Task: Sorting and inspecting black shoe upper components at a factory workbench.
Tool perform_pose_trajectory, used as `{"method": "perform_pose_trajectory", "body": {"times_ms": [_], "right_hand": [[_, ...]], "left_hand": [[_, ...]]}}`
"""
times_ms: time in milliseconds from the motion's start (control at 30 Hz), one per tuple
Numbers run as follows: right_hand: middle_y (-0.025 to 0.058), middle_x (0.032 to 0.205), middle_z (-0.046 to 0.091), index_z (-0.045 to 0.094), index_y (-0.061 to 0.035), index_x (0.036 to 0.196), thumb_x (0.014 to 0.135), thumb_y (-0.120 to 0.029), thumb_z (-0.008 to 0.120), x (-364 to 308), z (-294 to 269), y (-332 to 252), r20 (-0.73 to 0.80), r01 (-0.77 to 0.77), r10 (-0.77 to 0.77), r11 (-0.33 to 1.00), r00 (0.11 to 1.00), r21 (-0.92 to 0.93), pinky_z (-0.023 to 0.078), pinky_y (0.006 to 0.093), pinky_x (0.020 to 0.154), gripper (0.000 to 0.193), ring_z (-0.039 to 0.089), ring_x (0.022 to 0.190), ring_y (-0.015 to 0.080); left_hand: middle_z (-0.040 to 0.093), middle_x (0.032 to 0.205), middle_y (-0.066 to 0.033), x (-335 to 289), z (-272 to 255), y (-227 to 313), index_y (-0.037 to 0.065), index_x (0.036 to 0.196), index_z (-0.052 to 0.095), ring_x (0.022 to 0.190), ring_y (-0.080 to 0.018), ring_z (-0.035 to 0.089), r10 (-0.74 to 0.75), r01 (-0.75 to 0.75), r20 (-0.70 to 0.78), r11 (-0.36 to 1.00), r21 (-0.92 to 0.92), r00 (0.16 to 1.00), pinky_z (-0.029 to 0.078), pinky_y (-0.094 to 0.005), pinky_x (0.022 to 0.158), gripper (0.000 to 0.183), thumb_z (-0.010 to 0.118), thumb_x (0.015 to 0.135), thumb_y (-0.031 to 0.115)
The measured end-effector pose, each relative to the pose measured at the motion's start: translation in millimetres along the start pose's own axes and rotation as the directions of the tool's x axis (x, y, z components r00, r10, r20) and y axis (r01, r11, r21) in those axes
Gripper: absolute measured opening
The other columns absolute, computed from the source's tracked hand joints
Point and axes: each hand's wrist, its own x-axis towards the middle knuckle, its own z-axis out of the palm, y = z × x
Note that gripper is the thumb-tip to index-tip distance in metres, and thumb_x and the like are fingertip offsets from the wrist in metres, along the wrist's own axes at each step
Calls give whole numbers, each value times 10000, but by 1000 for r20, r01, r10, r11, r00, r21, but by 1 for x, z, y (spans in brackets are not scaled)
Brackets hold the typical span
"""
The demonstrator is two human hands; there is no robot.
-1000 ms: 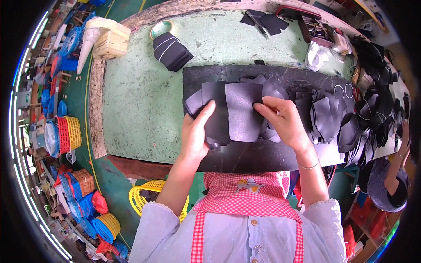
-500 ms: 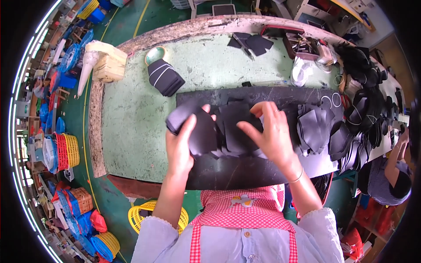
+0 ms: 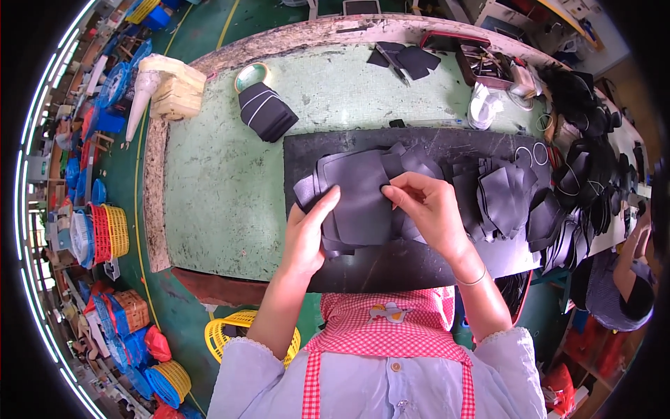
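Note:
Several flat black cut pieces (image 3: 356,199), leather-like, lie fanned in my left hand (image 3: 307,234), its thumb pressed on top near their left edge. With thumb and index finger, my right hand (image 3: 429,213) pinches the right edge of the top piece. More loose black pieces (image 3: 415,160) show behind and beneath. Under them is a dark board (image 3: 377,269) on the green worktable. Right of my right hand, another spread stack of black pieces (image 3: 502,195) rests on the board.
A banded black bundle (image 3: 267,115) sits by a tape roll (image 3: 251,77). At the far left edge stands a cream block with a cone (image 3: 174,91). A tool box (image 3: 485,66) and white roll (image 3: 483,108) lie far right, with heaped black pieces (image 3: 583,164). Another person (image 3: 618,286) is at right.
My left hand has moved right with its pieces, now fanned flat. My right hand, earlier with fingers apart over the pile, has closed on the top piece's edge.

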Motion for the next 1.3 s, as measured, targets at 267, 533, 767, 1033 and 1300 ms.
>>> {"method": "perform_pose_trajectory", "body": {"times_ms": [267, 533, 767, 1033, 1300], "right_hand": [[109, 782, 630, 664, -26, 789, 804, -195, 774, 1, 1, -20, -166, 212, -325, 853, 931, -478, 479, 382, 739, 202, 624, 711, 270], [74, 740, 591, 629, -35, 824, 840, -122, 718, 6, -23, 6, -105, 159, -235, 865, 966, -475, 432, 347, 643, 126, 590, 677, 223], [82, 742, 609, 591, -45, 806, 815, -153, 741, 7, -19, 10, -193, 189, -397, 739, 897, -647, 421, 367, 669, 185, 593, 696, 250], [190, 784, 617, 624, 34, 934, 849, -78, 691, -2, -22, 16, -114, 155, -209, 918, 971, -366, 473, 395, 619, 156, 623, 704, 353], [29, 695, 381, 504, 24, 883, 971, -86, 551, 2, -45, 14, -350, 143, -96, 983, 932, 111, 361, 271, 579, 149, 367, 697, 71]], "left_hand": [[671, 1090, -83, -3, -6, -9, -7, 1193, 613, 932, -158, 659, 116, -108, -99, 991, 85, 988, 526, -296, 824, 331, 690, 913, 151], [638, 1161, -97, 0, -22, 3, 11, 1268, 555, 1018, -184, 642, 91, -96, -107, 994, -47, 990, 528, -332, 868, 380, 663, 932, 152], [645, 1157, -109, -1, -9, 3, 1, 1245, 570, 1006, -199, 652, 136, -143, -159, 989, -31, 978, 534, -339, 867, 355, 663, 921, 114], [648, 1161, -92, 0, 9, -5, 30, 1250, 576, 1020, -206, 656, -90, 95, 29, 962, -257, 995, 542, -360, 874, 342, 642, 924, 110], [648, 1169, -99, 0, 6, -16, 23, 1251, 576, 1034, -206, 657, -79, 70, -54, 986, -149, 995, 544, -366, 882, 348, 648, 926, 122]]}}
